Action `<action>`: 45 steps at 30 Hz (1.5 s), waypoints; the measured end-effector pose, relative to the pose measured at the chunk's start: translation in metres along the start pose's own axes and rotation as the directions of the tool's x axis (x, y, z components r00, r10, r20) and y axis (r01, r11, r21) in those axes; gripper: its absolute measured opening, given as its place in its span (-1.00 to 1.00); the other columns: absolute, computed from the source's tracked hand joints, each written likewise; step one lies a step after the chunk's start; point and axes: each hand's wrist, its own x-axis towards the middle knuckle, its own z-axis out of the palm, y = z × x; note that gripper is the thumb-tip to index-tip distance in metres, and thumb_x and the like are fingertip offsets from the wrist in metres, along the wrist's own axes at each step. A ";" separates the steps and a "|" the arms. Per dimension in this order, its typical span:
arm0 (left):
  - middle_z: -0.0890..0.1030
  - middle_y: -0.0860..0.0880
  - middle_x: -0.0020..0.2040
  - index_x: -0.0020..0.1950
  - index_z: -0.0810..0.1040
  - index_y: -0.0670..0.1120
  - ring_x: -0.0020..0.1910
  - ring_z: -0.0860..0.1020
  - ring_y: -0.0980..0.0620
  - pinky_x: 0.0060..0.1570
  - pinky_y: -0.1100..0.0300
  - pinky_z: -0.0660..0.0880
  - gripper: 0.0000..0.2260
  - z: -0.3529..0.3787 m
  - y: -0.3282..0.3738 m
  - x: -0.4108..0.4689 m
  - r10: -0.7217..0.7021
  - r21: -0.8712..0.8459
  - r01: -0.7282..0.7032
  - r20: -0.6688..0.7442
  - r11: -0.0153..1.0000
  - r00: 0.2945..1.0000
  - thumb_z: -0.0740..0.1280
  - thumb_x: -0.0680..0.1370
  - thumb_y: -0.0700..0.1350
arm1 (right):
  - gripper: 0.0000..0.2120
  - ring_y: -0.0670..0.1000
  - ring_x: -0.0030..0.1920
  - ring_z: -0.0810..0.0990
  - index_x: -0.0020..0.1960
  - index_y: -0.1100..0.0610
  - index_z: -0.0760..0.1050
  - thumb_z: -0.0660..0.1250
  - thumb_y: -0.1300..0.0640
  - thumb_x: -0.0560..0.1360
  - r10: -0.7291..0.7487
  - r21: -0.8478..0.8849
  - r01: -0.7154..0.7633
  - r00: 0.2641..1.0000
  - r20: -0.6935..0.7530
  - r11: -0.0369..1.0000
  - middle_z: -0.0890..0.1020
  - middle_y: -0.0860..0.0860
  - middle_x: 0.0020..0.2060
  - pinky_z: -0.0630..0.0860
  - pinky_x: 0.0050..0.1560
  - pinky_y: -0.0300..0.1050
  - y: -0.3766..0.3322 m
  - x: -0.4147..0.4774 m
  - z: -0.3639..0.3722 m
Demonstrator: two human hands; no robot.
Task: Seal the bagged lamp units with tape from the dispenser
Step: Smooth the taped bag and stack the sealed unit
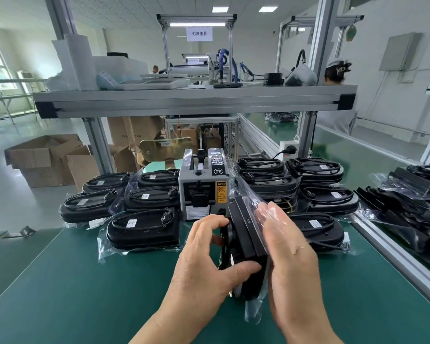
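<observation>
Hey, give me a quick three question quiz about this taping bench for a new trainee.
1. True or false: the left hand grips the held lamp unit.
2. The tape dispenser stands: A) on the upper shelf; B) on the green mat among bagged units; C) inside a cardboard box.
3. Fill in: the right hand presses flat against the unit's clear ___.
Key: 1 true; 2 B; 3 bag.

— What can be seen of the person?
— Two hands, the left hand (204, 249) and the right hand (288, 249), both bare.
— And the arms?
— Bare forearms (154, 328), running down to the bottom edge.
</observation>
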 end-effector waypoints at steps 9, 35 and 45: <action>0.71 0.04 -0.10 -0.05 0.71 0.06 -0.15 0.63 0.10 -0.05 0.19 0.56 -0.87 -0.017 -0.020 0.052 -0.409 -0.462 0.332 -0.073 0.822 0.910 0.40 0.54 0.06 | -0.63 -0.31 0.16 0.59 0.26 -0.11 0.58 0.39 0.23 0.53 0.049 -0.041 -0.050 0.998 -0.028 0.998 0.66 -0.30 0.12 0.41 0.22 -0.21 0.007 0.006 -0.001; 0.48 0.05 -0.46 -0.27 0.52 -0.08 -0.51 0.41 0.17 -0.46 0.32 0.37 -0.82 0.005 -0.053 0.146 -0.674 -0.775 0.408 -0.030 0.482 0.738 0.42 0.51 -0.23 | -0.68 -0.44 0.24 0.46 0.28 -0.17 0.55 0.21 0.00 0.57 -0.084 -0.144 0.087 0.996 0.029 0.986 0.58 -0.42 0.17 0.32 0.14 -0.61 0.014 0.016 -0.006; 0.52 0.04 -0.33 -0.29 0.62 -0.03 -0.30 0.41 0.12 -0.25 0.32 0.40 -0.77 -0.048 0.023 0.061 -0.161 -0.355 0.244 0.248 0.903 0.955 0.58 0.32 0.07 | -0.65 -0.17 0.01 0.69 0.07 -0.28 0.64 0.10 0.02 0.69 -0.095 -0.082 0.099 0.994 0.051 0.992 0.73 -0.18 -0.05 0.56 -0.06 -0.38 0.008 0.010 0.015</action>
